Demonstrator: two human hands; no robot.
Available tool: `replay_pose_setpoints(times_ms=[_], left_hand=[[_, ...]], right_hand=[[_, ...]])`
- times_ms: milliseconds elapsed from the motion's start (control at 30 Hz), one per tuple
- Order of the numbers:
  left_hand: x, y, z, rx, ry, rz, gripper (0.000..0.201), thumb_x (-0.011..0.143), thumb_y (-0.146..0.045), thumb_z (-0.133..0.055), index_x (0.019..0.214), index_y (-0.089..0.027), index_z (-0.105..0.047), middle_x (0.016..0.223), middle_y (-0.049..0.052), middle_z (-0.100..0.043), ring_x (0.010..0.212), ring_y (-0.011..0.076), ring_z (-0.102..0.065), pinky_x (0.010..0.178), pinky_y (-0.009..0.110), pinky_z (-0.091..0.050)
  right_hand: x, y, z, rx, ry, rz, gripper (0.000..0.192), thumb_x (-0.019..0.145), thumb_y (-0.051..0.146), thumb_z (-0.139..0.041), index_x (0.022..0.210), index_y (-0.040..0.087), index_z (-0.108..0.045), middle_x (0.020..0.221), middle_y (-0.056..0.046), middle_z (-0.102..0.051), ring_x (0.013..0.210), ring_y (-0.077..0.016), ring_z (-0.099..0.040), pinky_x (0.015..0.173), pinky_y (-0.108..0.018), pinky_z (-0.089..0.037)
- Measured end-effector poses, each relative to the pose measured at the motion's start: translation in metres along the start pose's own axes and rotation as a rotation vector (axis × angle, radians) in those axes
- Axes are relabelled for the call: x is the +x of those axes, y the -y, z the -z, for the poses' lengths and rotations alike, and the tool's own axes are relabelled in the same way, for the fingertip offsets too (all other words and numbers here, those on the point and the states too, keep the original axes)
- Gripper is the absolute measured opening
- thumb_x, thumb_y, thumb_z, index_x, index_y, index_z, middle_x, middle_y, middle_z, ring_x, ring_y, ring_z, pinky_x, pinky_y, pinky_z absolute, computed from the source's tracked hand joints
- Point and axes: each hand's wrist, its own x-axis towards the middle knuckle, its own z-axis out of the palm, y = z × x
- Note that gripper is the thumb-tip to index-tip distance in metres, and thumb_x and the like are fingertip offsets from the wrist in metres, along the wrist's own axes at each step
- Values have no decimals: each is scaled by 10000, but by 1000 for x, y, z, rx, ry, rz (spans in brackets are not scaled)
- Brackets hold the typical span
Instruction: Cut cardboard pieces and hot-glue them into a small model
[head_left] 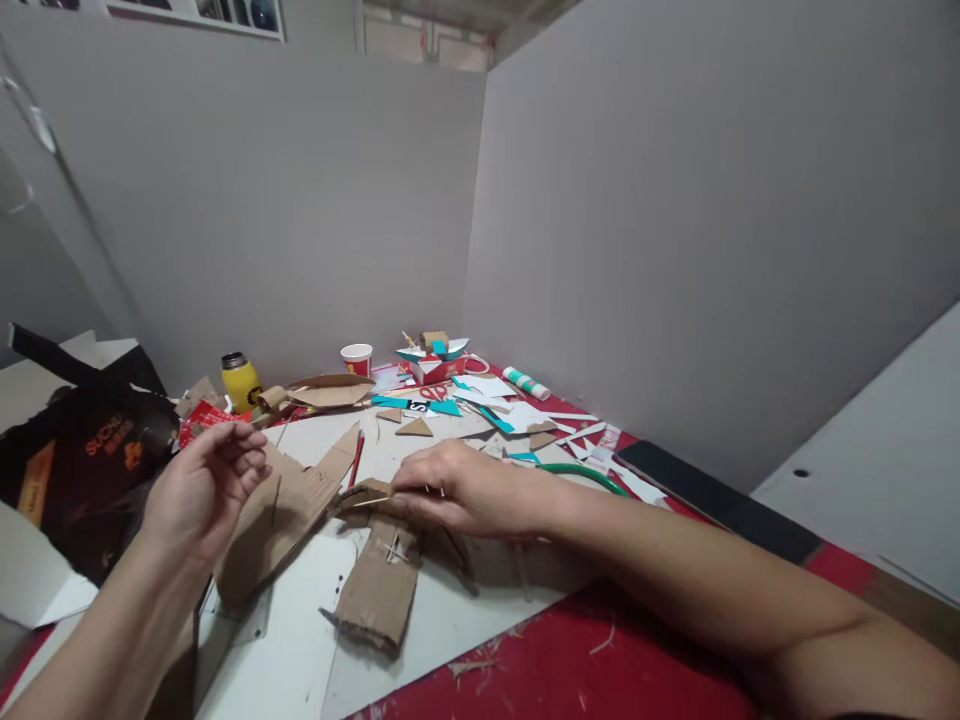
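My right hand (457, 487) is closed in a pinch on a thin pale wooden stick (369, 503), over a cardboard construction (379, 590). That construction has a flat body with a curved strip at its upper end, and small sticks cross on its middle. My fingers hide part of its upper end. To the left, my left hand (206, 485) is raised palm up, its fingers loosely curled and apart, with nothing visible in it. Below and beside it lies a large piece of cut cardboard (277, 515). A red pencil-like stick (356, 460) rests by the cardboard's edge.
Behind stand a yellow bottle (240, 382), a paper cup (357, 358) and a small paper-and-cardboard model (435, 362). Red scissors (433, 392), paper scraps (525, 415) and a glue tube (526, 383) lie nearby. A black box (90, 450) is left; a dark slab (712, 500) right.
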Motion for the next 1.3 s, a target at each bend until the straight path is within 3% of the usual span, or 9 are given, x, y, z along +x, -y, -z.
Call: replay_pose_setpoints(times_ms=[67,167,267,400,533,767,967,1300], left_hand=[[-8,0,-4,200,220,42,131,797,-227,-608,735,-136,-679,712,41,-702,555,109,-609,524,191,-505],[-29,8,-15,569,555,56,226,750,-342,-704,882,-159,-725,820,55,-731,709,139,-640,651,211,-510],[-46,15,-26,836,694,-17,249,785,-399,-659,905,-192,-726,779,31,-718,710,144,-619,646,224,-480],[-63,18,-36,1140,668,-290,256,838,-394,-563,798,-186,-707,662,14,-678,616,150,-591,577,236,-442],[-82,22,-43,1299,637,-450,229,862,-315,-503,782,-179,-669,648,14,-679,592,154,-613,556,230,-432],[-100,31,-40,1428,685,-567,226,881,-234,-438,864,-185,-658,662,4,-673,577,137,-612,534,209,-411],[-107,35,-38,1469,701,-628,180,846,-170,-448,755,-185,-602,606,-15,-637,540,121,-588,519,197,-391],[-107,48,-32,1516,582,-857,182,818,-157,-449,719,-179,-600,583,-3,-628,513,118,-571,530,207,-377]], right_hand=[[0,0,0,-22,15,-5,186,922,173,-492,931,125,-672,823,-70,-684,710,-114,-569,671,-220,-421],[4,3,4,-103,61,-6,199,926,195,-486,898,136,-675,814,-61,-685,691,-119,-562,652,-225,-409],[5,9,13,-175,89,-12,225,935,226,-481,866,139,-677,806,-55,-684,684,-119,-553,620,-226,-378],[-5,18,20,-257,83,-7,232,937,244,-476,868,153,-678,803,-51,-682,673,-122,-544,582,-237,-328],[-16,24,17,-347,124,29,136,840,115,-530,837,151,-661,749,-45,-678,605,-130,-517,518,-256,-257],[-26,31,7,-325,174,81,218,800,29,-503,892,134,-670,817,-71,-708,655,-151,-580,532,-259,-298],[-33,34,0,-283,189,90,269,817,37,-491,1010,137,-650,911,-79,-717,726,-175,-627,552,-258,-345],[-32,37,-22,-210,67,-67,175,761,76,-543,894,116,-650,847,-111,-713,753,-231,-651,581,-270,-390]])
